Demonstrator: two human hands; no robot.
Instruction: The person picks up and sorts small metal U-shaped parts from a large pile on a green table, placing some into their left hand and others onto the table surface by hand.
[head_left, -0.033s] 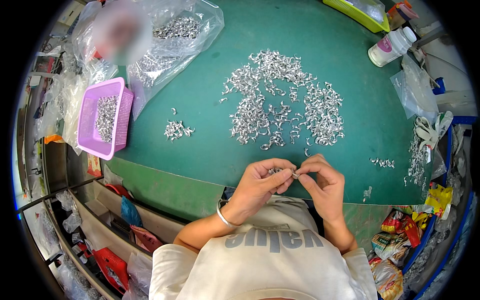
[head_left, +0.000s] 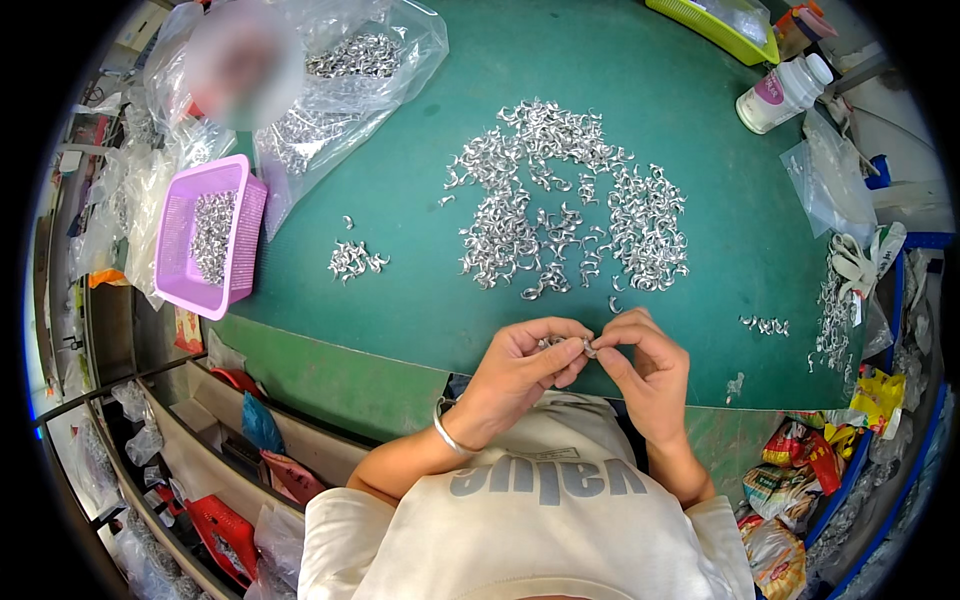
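Above the near edge of the green table, my two hands meet. My left hand is closed around small curved silver metal pieces, with one pinched at its thumb and fingertips. The thumb and forefinger of my right hand close on that same end piece, so the fingertips nearly touch. Its exact shape is partly hidden by the fingers. Just beyond my hands lies a large spread of similar hook-shaped silver pieces, with a single loose piece nearest the right fingertips.
On the left stand a purple basket of silver pieces and a small pile. Clear plastic bags with metal parts lie behind. A white bottle and a green basket stand far right. A short row of pieces lies right.
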